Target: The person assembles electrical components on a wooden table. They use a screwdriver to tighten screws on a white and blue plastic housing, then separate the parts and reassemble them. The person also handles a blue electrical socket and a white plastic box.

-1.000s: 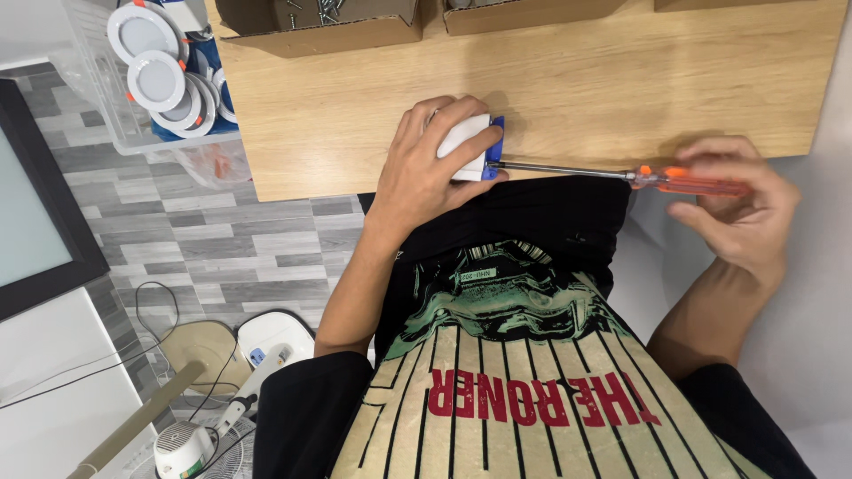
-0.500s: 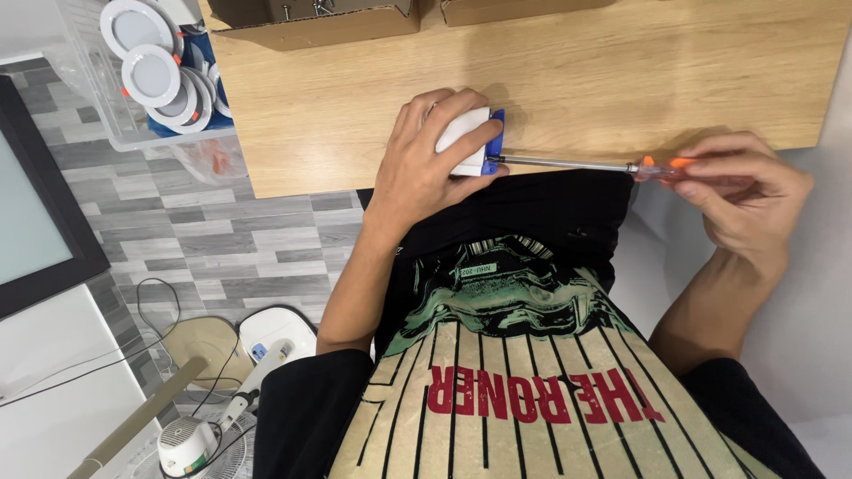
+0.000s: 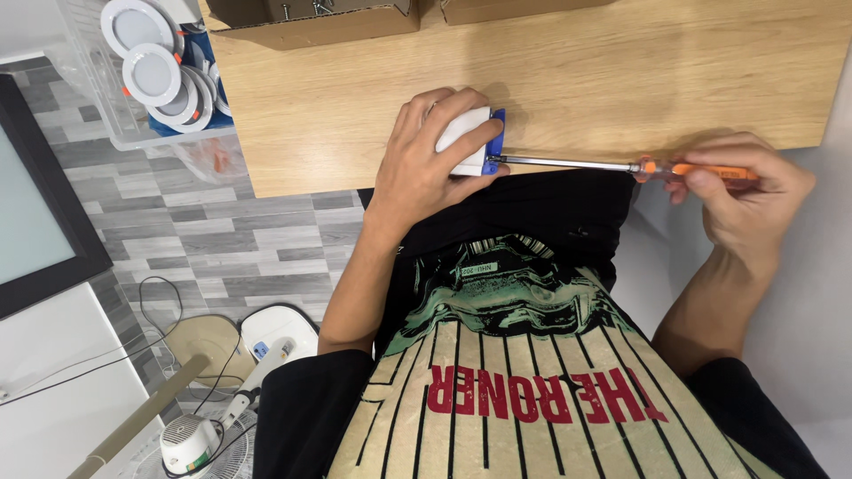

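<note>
**Two hands, one screwdriver at the table's edge**

Two bare hands work at the near edge of a light wooden table (image 3: pixel 621 80), seen from above by a head-worn camera. The left hand (image 3: pixel 426 164), forearm angled up from the lower left, curls its fingers over a small white housing with a blue end piece (image 3: pixel 475 142), clamping it against the tabletop right at the edge; the thumb lies under the blue part. The right hand (image 3: pixel 741 191), wrist bent and forearm rising from the lower right, is off the table's edge over the lap, its fingers closed around the orange handle of a long screwdriver (image 3: pixel 612 165). The steel shaft runs nearly level from that handle leftward, its tip meeting the blue end of the housing.

At the table's far side sit two open cardboard boxes (image 3: pixel 311 22). On the left, beside the table, a clear plastic bin (image 3: pixel 98 106) holds round white recessed light fittings (image 3: pixel 151 75). Below, on the grey plank floor (image 3: pixel 177 231), stand a small white fan (image 3: pixel 191 443) and loose cables, with a dark-framed panel (image 3: pixel 35 204) at the left margin.
</note>
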